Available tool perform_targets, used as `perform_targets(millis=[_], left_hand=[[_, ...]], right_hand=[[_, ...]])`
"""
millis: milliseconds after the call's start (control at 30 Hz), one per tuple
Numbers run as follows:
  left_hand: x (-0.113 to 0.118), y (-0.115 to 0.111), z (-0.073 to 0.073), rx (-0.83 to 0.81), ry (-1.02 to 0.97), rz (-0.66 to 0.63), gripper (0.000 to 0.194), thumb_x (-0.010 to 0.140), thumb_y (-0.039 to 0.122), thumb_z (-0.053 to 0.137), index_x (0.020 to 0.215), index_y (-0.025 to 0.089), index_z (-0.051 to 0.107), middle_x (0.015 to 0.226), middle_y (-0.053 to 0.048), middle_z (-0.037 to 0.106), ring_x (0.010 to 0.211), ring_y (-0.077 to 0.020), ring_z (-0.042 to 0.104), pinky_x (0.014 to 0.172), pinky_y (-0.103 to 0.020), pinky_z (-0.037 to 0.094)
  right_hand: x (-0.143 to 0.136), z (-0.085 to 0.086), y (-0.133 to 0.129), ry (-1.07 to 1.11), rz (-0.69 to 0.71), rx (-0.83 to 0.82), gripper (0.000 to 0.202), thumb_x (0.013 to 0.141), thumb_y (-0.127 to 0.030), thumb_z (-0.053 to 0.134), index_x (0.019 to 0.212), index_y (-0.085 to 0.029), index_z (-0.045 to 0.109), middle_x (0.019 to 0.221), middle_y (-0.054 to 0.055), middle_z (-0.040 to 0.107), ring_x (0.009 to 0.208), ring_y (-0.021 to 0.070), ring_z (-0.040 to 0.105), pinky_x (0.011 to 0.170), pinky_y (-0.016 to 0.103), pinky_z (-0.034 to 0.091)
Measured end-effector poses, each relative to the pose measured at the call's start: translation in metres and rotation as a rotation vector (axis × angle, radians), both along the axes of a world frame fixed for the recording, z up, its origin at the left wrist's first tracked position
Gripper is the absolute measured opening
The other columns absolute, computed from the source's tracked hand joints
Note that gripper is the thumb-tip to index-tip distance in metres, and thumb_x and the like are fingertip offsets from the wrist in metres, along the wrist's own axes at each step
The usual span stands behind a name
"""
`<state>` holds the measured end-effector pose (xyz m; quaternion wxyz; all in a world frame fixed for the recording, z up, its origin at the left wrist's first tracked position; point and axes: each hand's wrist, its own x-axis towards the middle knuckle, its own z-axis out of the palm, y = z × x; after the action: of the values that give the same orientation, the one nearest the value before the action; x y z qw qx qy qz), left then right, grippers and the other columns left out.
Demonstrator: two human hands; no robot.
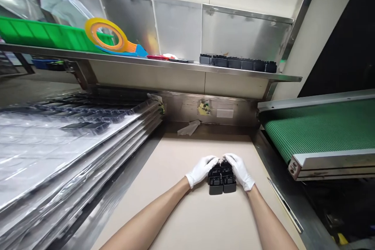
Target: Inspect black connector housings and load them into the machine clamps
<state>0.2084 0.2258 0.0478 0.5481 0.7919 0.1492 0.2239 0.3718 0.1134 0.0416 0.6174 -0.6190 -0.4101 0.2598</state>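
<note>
Several small black plastic housings (216,190) stand close together in two short columns on the beige work surface (175,203). My left hand (202,171), in a white glove, curves around their left side, its fingers touching the far end of the group. On the opposite side my right hand (240,172), also gloved in white, presses along the right column, with its fingertips bent over the far pieces. Both hands squeeze the group between them. The far housings are partly hidden by my fingers.
Stacked clear trays (129,133) rise on the left. A green conveyor belt (322,129) stands at right. The metal shelf (181,64) holds a green bin (43,35), a tape roll (123,41) and more black housings (234,63). A thin rod (285,205) lies along the right edge.
</note>
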Motion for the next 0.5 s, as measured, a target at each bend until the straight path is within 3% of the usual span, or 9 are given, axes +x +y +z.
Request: perform_targets(millis=[333, 500], left_hand=[[0.000, -0.002, 0.003, -0.016, 0.010, 0.073, 0.063, 0.094, 0.070, 0.048, 0.102, 0.014, 0.075, 0.106, -0.013, 0.077, 0.105, -0.0293, 0.068, 0.101, -0.042, 0.052], [-0.012, -0.007, 0.012, -0.041, 0.051, 0.105, 0.077, 0.082, 0.082, 0.052, 0.105, 0.013, 0.077, 0.116, -0.016, 0.078, 0.116, -0.0350, 0.068, 0.109, -0.048, 0.050]], right_hand=[[0.002, -0.005, 0.003, 0.055, -0.034, 0.048, 0.061, 0.086, -0.076, 0.059, 0.092, -0.016, 0.072, 0.097, 0.010, 0.075, 0.094, 0.0248, 0.071, 0.091, 0.039, 0.055], [-0.004, 0.010, 0.005, 0.011, -0.066, -0.015, 0.046, 0.100, -0.060, 0.057, 0.097, -0.015, 0.067, 0.096, 0.005, 0.072, 0.088, 0.0184, 0.070, 0.088, 0.040, 0.058]])
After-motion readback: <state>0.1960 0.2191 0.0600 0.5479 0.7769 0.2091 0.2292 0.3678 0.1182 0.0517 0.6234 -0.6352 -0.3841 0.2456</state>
